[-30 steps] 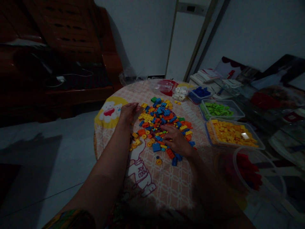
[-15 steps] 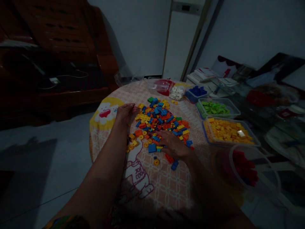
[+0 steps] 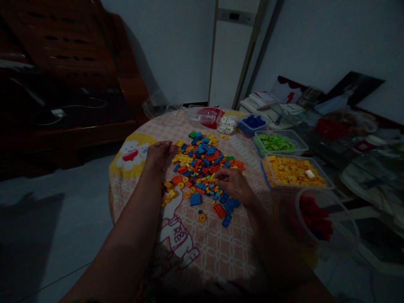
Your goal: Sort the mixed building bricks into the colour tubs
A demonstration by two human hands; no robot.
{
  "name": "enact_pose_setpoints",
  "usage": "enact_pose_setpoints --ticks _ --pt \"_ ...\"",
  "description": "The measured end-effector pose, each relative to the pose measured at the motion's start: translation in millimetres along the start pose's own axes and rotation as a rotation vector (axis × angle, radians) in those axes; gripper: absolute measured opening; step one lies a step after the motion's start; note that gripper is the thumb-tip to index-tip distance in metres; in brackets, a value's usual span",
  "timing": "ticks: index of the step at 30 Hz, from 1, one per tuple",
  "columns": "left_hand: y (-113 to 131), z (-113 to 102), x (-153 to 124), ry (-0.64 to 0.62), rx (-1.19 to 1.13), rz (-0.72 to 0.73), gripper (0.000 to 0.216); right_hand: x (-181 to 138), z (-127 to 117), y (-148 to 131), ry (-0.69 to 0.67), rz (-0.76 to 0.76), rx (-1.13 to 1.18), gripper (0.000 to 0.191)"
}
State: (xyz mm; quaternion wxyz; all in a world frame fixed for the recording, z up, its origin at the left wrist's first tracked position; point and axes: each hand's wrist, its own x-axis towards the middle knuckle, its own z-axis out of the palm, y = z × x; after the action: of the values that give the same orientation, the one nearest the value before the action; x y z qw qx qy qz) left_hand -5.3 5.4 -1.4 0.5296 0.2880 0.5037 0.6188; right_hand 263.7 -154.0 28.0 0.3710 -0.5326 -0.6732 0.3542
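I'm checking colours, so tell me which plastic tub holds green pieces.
The clear tub, the only one with lime-green pieces, between the tub of blue pieces and the tub of yellow bricks.

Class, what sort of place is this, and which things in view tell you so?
Probably a living room in a home: a wooden bench with a slotted back stands at the left, and toy bricks lie heaped on a patterned tablecloth.

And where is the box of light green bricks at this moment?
In the head view, the green-brick box is right of the mixed brick pile, between the blue-brick box beyond it and the yellow-brick box nearer the camera.
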Motion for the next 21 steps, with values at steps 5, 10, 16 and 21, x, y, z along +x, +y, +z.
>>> enact_pose_setpoints --ticks 5,10,16,21 --pt "0.8 1.0 -1.0 0.013 0.002 -0.016 0.011 3.8 2.8 3.0 0.056 0.093 0.213 0.009" --pt "1.3 1.3 -2.8 0.016 -0.005 -0.012 0.013 6.4 11.1 6.2 0.158 0.223 0.572 0.033" --pt "6.4 5.9 -9.0 0.043 -0.072 -0.037 0.019 11.2 -15.6 9.6 0.633 0.078 0.972 0.025" --pt "5.9 6.9 -7.3 0.047 -0.064 -0.041 0.018 6.5 -68.6 16.1 1.091 -0.099 1.007 0.012"
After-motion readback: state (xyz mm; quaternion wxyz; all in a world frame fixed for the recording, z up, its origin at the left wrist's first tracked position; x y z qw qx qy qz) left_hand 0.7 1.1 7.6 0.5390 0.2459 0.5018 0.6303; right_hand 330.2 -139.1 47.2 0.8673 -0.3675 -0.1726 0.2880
